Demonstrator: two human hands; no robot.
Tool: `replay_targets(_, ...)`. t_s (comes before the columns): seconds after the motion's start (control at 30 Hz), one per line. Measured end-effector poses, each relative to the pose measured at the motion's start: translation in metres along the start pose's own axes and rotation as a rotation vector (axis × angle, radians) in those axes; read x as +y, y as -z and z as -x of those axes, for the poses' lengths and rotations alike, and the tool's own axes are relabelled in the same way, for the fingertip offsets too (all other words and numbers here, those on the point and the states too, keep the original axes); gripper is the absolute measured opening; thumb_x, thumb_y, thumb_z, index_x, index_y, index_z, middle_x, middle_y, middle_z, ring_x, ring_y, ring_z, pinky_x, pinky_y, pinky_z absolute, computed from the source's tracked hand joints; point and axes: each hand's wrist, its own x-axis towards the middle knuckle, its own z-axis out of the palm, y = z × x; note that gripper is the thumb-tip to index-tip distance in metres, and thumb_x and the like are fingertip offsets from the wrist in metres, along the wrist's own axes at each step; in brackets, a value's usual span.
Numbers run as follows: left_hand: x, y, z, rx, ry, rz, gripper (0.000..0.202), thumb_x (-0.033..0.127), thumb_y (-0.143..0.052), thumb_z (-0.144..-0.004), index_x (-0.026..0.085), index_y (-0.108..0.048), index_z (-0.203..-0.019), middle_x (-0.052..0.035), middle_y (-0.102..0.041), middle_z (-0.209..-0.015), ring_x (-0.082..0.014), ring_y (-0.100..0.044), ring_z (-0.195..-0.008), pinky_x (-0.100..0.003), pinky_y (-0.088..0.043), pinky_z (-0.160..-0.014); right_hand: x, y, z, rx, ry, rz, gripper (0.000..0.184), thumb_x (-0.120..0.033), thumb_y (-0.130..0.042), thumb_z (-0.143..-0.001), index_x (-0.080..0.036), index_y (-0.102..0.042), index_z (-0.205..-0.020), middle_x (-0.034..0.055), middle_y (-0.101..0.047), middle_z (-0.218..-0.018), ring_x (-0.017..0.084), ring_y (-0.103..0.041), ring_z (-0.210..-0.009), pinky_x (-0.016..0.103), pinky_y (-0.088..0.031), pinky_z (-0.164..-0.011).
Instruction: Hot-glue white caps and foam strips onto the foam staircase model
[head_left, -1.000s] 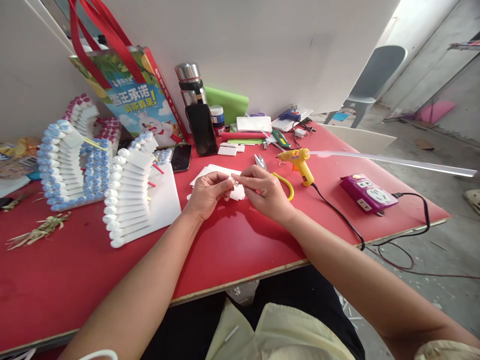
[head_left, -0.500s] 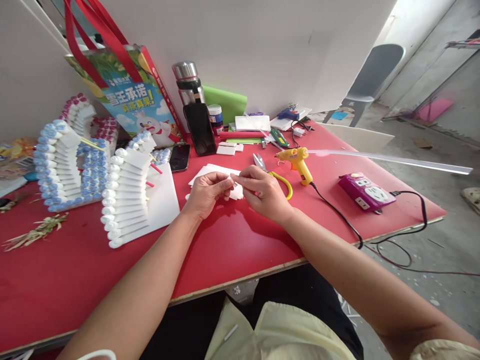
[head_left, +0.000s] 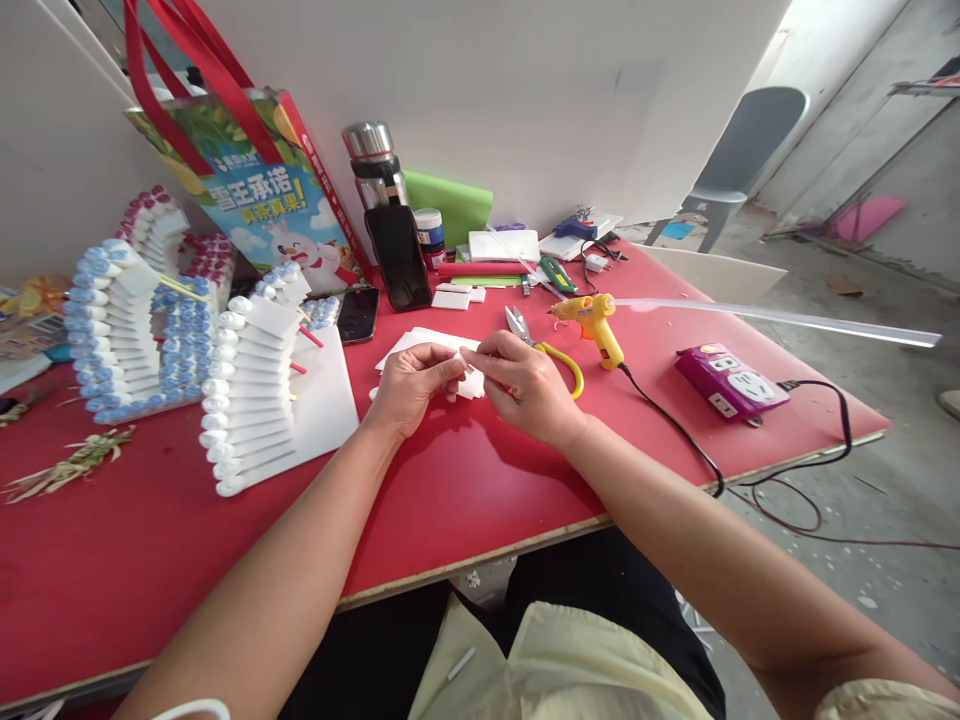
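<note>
**Small white piece point(head_left: 463, 359), pinched from both sides**

Over the red table point(head_left: 465, 500), left hand point(head_left: 412, 388) and right hand point(head_left: 529, 385) pinch it between fingertips. White cards point(head_left: 421, 338) lie just beyond, yellow-handled scissors point(head_left: 519, 325) near the right hand. Farther back, a smartphone point(head_left: 400, 258) stands before a steel flask point(head_left: 369, 140).

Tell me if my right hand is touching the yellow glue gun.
Apart: the head view shows red tabletop between your right hand and the yellow glue gun.

Head-worn view, forward-down onto hands point(head_left: 409, 390) point(head_left: 531, 388)
</note>
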Motion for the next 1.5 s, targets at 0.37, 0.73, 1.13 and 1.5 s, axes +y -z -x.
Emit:
replay_targets(0.37, 0.007, -0.004, 0.001, 0.071, -0.071, -0.205, 0.032, 0.04, -0.09, -0.065, 0.015, -0.075, -0.079, -0.0009, -0.066, -0.063, -0.0111, -0.056, -0.051, -0.024, -0.046, -0.052, -0.003, -0.001, 0.0, 0.023, -0.059, -0.022, 0.042, -0.01, -0.051, -0.089, -0.024, -0.075, -0.121, 0.0083, -0.065, -0.099, 0.017, -0.061, -0.079, 0.029, -0.05, -0.068)
replay_targets(0.73, -0.001, 0.001, -0.002, 0.106, -0.193, -0.245, 0.034, 0.041, -0.089, -0.068, 0.016, -0.074, -0.083, -0.0011, -0.067, -0.071, -0.0128, -0.062, -0.058, -0.026, -0.052, -0.057, -0.013, 0.001, -0.004, 0.131, -0.138, -0.336, 0.039, -0.006, -0.049, -0.085, -0.024, -0.081, -0.1, 0.0058, -0.066, -0.091, 0.015, -0.063, -0.079, 0.029, -0.051, -0.069)
replay_targets(1.13, 0.005, -0.006, 0.001, 0.059, -0.116, -0.079, 0.034, 0.038, -0.088, -0.069, 0.016, -0.079, -0.093, -0.0025, -0.071, -0.072, -0.0139, -0.063, -0.06, -0.03, -0.055, -0.065, -0.012, 0.002, -0.009, 0.113, -0.474, -0.543, 0.037, -0.016, -0.056, -0.085, -0.023, -0.08, -0.112, 0.0045, -0.063, -0.092, 0.012, -0.059, -0.071, 0.025, -0.049, -0.06)
replay_targets(1.5, 0.006, -0.005, 0.001, -0.023, -0.045, -0.024, 0.028, 0.037, -0.086, -0.073, 0.016, -0.079, -0.09, -0.0041, -0.07, -0.076, -0.0122, -0.06, -0.063, -0.026, -0.053, -0.061, -0.011, 0.001, -0.008, 0.169, -0.319, -0.405, 0.028, -0.019, -0.058, -0.089, -0.022, -0.081, -0.105, 0.0052, -0.064, -0.091, 0.013, -0.059, -0.073, 0.028, -0.048, -0.064)
